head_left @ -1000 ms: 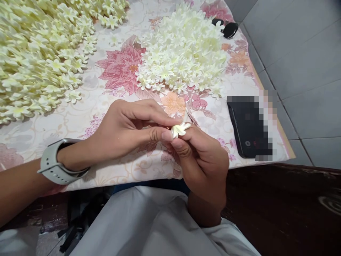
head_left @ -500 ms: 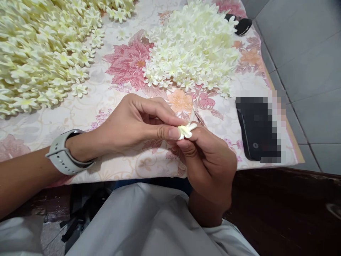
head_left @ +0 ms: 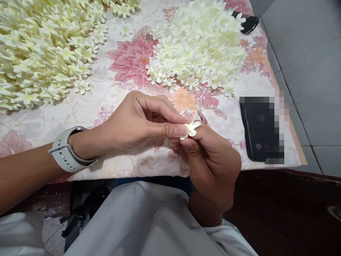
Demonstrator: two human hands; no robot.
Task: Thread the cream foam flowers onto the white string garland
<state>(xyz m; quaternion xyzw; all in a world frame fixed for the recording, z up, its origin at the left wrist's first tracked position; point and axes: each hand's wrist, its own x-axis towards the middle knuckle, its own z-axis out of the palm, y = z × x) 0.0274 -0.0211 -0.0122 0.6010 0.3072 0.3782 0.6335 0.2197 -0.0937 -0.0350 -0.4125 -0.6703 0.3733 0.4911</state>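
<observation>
A small cream-white flower point(head_left: 192, 128) is pinched between my two hands, near the table's front edge. My left hand point(head_left: 144, 121), with a pale watch at the wrist, has its thumb and index finger closed on the flower's left side. From the right, my right hand point(head_left: 213, 160) grips the flower from below, thumb and index finger together; its other fingers are curled. Beyond the hands lies a pile of white flowers point(head_left: 197, 46). A larger heap of yellowish flowers point(head_left: 39, 53) covers the table's left side.
A dark phone point(head_left: 261, 131), partly pixelated, lies at the right on the floral tablecloth point(head_left: 106, 160). Behind the white pile sits a black object point(head_left: 249, 25). Grey wall tiles point(head_left: 314, 71) border the table on the right.
The view has shifted slightly, so the table items appear a little farther right. Both hands keep hold of the flower, with the left thumb now covering slightly more of its side.
</observation>
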